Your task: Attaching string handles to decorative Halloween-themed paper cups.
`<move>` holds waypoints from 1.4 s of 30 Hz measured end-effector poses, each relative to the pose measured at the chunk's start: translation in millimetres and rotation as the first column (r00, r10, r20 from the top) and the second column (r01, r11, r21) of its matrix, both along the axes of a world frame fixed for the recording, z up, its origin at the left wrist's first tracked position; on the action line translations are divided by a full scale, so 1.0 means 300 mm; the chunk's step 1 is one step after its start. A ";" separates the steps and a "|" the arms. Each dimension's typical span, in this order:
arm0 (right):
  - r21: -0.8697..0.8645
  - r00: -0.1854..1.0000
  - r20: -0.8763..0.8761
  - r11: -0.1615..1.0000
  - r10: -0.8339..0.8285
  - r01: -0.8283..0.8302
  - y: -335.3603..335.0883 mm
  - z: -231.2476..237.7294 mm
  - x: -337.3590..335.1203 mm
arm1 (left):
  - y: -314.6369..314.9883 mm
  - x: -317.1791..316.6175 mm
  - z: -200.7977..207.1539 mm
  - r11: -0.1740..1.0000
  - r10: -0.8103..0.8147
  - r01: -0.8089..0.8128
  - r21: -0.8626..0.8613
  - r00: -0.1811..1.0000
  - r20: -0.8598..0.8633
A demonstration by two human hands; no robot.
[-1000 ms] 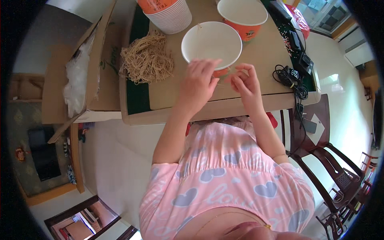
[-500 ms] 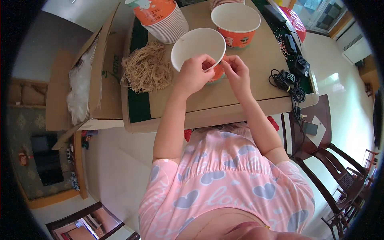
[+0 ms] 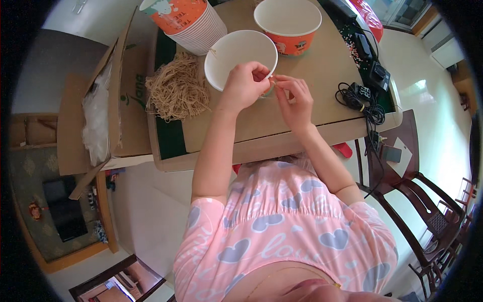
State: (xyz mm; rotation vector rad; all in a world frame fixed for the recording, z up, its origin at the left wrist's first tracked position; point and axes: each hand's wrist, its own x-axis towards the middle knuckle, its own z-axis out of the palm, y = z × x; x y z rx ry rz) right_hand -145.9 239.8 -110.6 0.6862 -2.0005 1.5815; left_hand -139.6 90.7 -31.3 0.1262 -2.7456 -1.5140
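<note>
An orange-printed paper bucket (image 3: 234, 53) with a white inside stands tilted toward me at the table's near middle. My left hand (image 3: 246, 83) grips its right rim, with the thumb outside. Just right of that rim, my right hand (image 3: 295, 100) is closed, thumb and fingertips pinching a thin tan string at the bucket's side; the fingers partly hide it. A short bit of string (image 3: 213, 51) shows at the bucket's left rim. Left of the bucket lies a loose heap of tan strings (image 3: 178, 89).
Nested paper buckets (image 3: 204, 30) lean at the back left; another bucket (image 3: 287, 22) stands behind. A cardboard box (image 3: 133, 100) with white plastic sits at the table's left. Black cables and adapters (image 3: 365, 103) lie along the right edge; a dark wooden chair (image 3: 397, 151) stands beyond.
My view has shifted a little, so the table things appear slightly further left. My right fingers have moved slightly away from the bucket rim; the left hand keeps its hold.
</note>
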 end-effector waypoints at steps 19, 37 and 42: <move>-0.102 0.967 0.230 0.991 0.107 -0.086 -0.005 0.032 -0.017 | 0.010 0.024 0.018 0.991 -0.021 0.015 -0.130 0.999 -0.047; -0.338 0.879 0.393 0.931 0.270 -0.135 0.013 0.048 -0.028 | 0.017 0.106 0.093 0.878 -0.060 -0.156 -0.453 0.902 -0.427; -0.013 0.988 0.120 0.995 0.097 -0.096 -0.009 0.019 -0.037 | 0.016 0.077 0.042 0.894 -0.096 -0.062 -0.444 0.941 -0.325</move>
